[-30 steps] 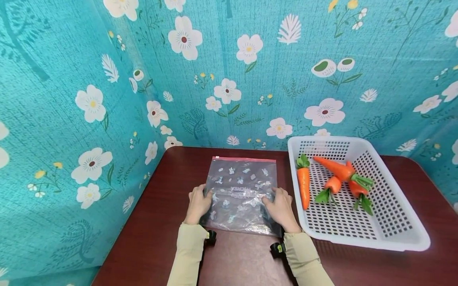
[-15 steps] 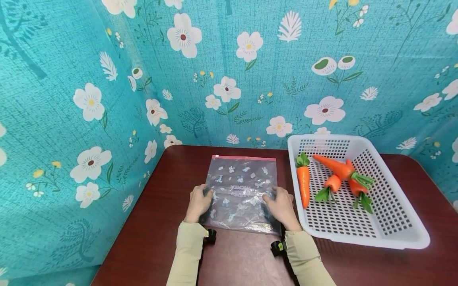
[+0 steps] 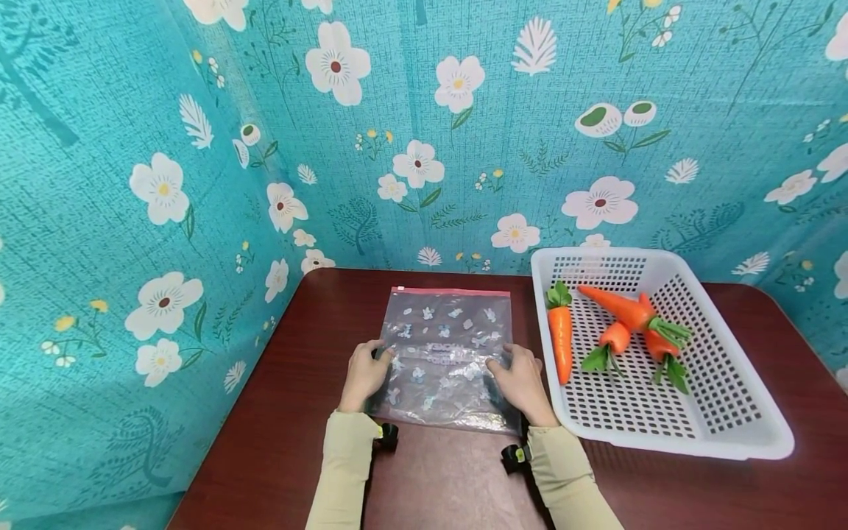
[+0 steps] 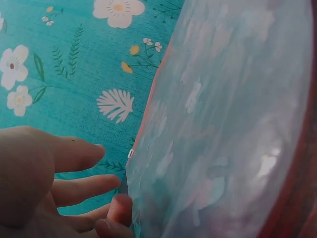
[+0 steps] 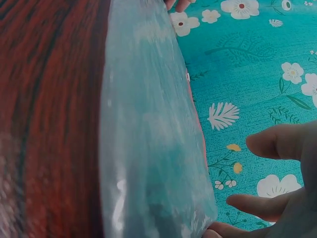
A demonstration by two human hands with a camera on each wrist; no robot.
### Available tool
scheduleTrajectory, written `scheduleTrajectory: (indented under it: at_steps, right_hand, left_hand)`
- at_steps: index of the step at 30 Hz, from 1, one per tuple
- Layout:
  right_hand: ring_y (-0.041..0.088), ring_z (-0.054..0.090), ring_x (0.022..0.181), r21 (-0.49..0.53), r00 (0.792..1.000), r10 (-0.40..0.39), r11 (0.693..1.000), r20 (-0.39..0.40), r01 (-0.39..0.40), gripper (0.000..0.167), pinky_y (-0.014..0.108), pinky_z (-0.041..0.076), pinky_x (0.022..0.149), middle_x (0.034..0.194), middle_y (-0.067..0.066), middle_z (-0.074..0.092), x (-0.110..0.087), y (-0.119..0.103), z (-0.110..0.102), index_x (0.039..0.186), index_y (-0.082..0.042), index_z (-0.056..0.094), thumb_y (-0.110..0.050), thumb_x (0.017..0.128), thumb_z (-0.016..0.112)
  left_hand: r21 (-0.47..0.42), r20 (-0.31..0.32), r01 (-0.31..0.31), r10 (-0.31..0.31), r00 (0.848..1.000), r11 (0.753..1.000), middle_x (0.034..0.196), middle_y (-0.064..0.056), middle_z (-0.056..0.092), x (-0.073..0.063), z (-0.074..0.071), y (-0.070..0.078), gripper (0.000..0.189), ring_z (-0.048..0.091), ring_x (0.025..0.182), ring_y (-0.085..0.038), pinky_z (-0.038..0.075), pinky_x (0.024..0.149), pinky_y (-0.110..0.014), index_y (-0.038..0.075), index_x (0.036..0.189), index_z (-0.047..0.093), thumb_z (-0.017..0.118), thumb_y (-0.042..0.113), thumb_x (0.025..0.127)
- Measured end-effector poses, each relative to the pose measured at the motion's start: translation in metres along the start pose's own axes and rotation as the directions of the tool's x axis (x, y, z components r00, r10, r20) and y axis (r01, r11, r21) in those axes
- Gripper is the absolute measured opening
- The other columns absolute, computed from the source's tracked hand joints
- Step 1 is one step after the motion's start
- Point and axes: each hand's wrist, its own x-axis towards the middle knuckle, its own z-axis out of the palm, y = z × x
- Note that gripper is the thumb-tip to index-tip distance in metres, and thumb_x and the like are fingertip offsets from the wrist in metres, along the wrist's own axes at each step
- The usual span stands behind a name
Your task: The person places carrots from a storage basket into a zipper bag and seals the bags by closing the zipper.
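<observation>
- A bag (image 3: 445, 361) lies between a person's two hands on a dark red-brown tabletop (image 3: 437, 478), see-through and printed with small pale figures; lettering near its middle is too small to read.
- The left hand (image 3: 363, 374) rests at the bag's left edge, thumb and forefinger spread apart, lower fingers against the plastic.
- The right hand (image 3: 520, 377) mirrors it at the opposite edge, thumb and forefinger wide, a lower finger touching the bag.
- A red strip (image 3: 457, 292) runs along the bag's far edge, ahead of both hands, with a white slider (image 3: 398, 288) at its left end.
- Just right of the right hand stands a white basket (image 3: 689, 447) with perforated walls.
- Inside it, one carrot (image 3: 561, 344) lies along the wall nearest the right hand; three more carrots (image 3: 629, 309), green-topped, cluster farther from that hand.
- Pale sleeves (image 3: 351, 449) end behind the hands, a black device (image 3: 386, 437) at each wrist.
- Beyond the hands, teal floral cloth (image 3: 464, 184) covers the wall.
</observation>
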Motion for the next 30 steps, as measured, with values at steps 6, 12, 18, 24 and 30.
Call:
scheduleTrajectory:
  at_steps: [6,12,18,24,30]
  right_hand:
    - [0.046,0.044,0.122,0.019,1.0,0.007,1.0,0.002,-0.007,0.053,0.056,0.028,0.102,0.124,0.034,0.055,-0.0007,0.0005,0.0017,0.126,0.014,0.052,-0.018,0.084,0.064]
    - [0.047,0.042,0.124,0.023,0.999,0.034,0.999,0.023,-0.035,0.054,0.058,0.029,0.102,0.128,0.034,0.051,-0.0013,0.0002,0.0013,0.128,0.012,0.051,-0.019,0.086,0.064]
    - [0.046,0.042,0.126,0.039,0.999,0.039,0.998,0.03,-0.041,0.051,0.056,0.033,0.105,0.13,0.035,0.049,-0.0008,0.0014,0.0008,0.127,0.013,0.052,-0.017,0.087,0.063]
    - [0.045,0.045,0.125,0.039,0.999,0.032,0.999,0.019,-0.033,0.048,0.055,0.036,0.104,0.127,0.035,0.051,-0.0003,0.0015,-0.0014,0.123,0.014,0.055,-0.017,0.086,0.063]
    - [0.045,0.053,0.117,0.027,1.0,0.013,1.0,-0.002,-0.013,0.044,0.053,0.042,0.098,0.12,0.034,0.059,-0.0005,0.0017,-0.0031,0.117,0.015,0.059,-0.014,0.085,0.064]
  left_hand:
    - [-0.076,-0.014,0.046,-0.047,0.999,0.996,0.124,-0.022,0.058,-0.0003,-0.0038,-0.003,0.034,0.055,0.117,-0.039,0.043,0.098,-0.052,0.003,0.124,0.063,0.058,0.02,0.095]
    - [-0.125,-0.019,0.056,-0.059,0.998,0.991,0.102,-0.017,0.066,0.0003,-0.0037,-0.0015,0.031,0.067,0.071,-0.022,0.049,0.07,-0.031,0.001,0.12,0.064,0.058,0.016,0.094]
    - [-0.214,0.062,0.151,-0.14,0.988,0.965,0.105,-0.018,0.066,-0.0005,-0.0043,-0.0027,0.033,0.066,0.062,-0.018,0.047,0.057,-0.025,0.0,0.123,0.061,0.057,0.017,0.096]
    - [-0.222,0.116,0.214,-0.192,0.975,0.951,0.107,-0.016,0.065,-0.0005,-0.0052,-0.0037,0.036,0.065,0.062,-0.013,0.047,0.063,-0.024,0.002,0.127,0.059,0.056,0.021,0.096]
    - [-0.234,0.132,0.218,-0.191,0.973,0.948,0.103,-0.014,0.065,-0.0007,-0.0034,-0.0034,0.046,0.062,0.059,-0.015,0.048,0.057,-0.028,0.005,0.138,0.046,0.055,0.022,0.097]
